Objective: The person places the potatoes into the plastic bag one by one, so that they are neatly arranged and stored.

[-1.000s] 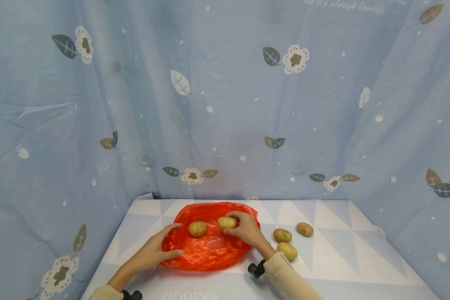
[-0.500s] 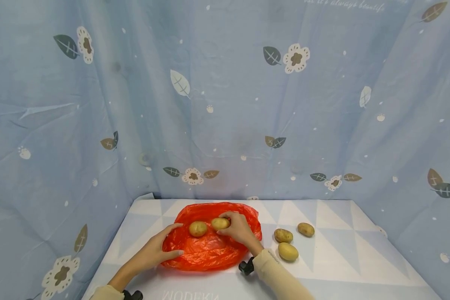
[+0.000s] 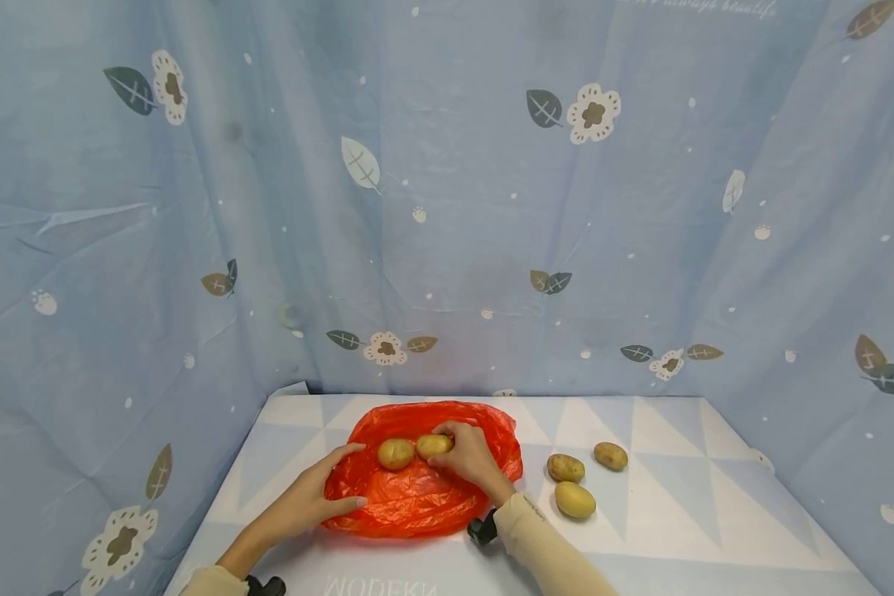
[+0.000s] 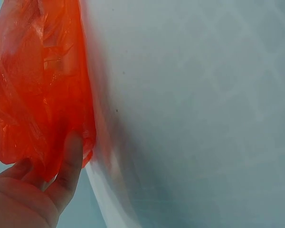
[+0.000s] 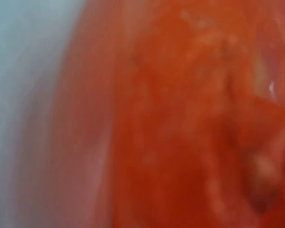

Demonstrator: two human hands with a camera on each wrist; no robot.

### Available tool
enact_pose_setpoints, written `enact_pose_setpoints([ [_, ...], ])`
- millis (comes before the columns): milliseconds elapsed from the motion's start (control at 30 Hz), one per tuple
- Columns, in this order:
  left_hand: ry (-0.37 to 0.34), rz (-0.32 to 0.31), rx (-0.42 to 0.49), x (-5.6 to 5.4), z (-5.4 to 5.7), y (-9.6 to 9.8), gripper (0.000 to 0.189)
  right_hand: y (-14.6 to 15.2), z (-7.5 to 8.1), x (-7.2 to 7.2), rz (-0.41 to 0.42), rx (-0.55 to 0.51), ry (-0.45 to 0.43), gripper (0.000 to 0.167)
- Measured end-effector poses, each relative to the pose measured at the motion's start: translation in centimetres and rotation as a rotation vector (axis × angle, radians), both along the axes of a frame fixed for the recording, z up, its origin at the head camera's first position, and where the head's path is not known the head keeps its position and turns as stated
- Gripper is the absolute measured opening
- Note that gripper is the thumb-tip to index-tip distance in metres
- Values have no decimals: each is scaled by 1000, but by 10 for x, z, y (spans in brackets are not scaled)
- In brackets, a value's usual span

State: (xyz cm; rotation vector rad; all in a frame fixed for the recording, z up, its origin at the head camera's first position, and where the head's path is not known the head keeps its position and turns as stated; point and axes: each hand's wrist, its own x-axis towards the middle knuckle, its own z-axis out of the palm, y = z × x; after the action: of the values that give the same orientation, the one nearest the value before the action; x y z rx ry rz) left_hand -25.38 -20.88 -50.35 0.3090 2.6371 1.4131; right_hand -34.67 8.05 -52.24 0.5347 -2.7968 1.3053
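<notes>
In the head view a red plastic bag (image 3: pixel 410 505) lies spread on the table. My right hand (image 3: pixel 473 458) reaches over it and pinches a potato (image 3: pixel 434 446) between thumb and fingers. Close on its left, a second potato (image 3: pixel 396 454) rests on the bag. At the bag's left side my left hand (image 3: pixel 309 495) touches the plastic, thumb and fingers spread apart. The left wrist view has the left thumb (image 4: pixel 72 164) straight against the bag (image 4: pixel 42 95); the other fingers are partly hidden. Red plastic (image 5: pixel 175 118) fills most of the blurred right wrist view.
To the right of the bag lie three more potatoes: one nearest the bag (image 3: pixel 565 468), a paler one in front (image 3: pixel 575 500) and one farther back (image 3: pixel 611 456). The table (image 3: pixel 685 513) has a triangle-patterned cover. A blue patterned curtain (image 3: pixel 454 248) encloses the back and sides.
My right hand has moved left over the bag with the potato, bringing it close beside the other potato there. The left hand has stayed at the bag's left side.
</notes>
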Motion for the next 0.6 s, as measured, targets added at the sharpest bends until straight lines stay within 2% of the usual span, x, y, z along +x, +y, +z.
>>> enact_pose_setpoints([
  [200,4,-6,-3,0,-1,1,83,1,1,-1,25,-2,-23,38],
  [600,-15,26,2,3,0,3,82,21,17,6,61,-15,0,33],
])
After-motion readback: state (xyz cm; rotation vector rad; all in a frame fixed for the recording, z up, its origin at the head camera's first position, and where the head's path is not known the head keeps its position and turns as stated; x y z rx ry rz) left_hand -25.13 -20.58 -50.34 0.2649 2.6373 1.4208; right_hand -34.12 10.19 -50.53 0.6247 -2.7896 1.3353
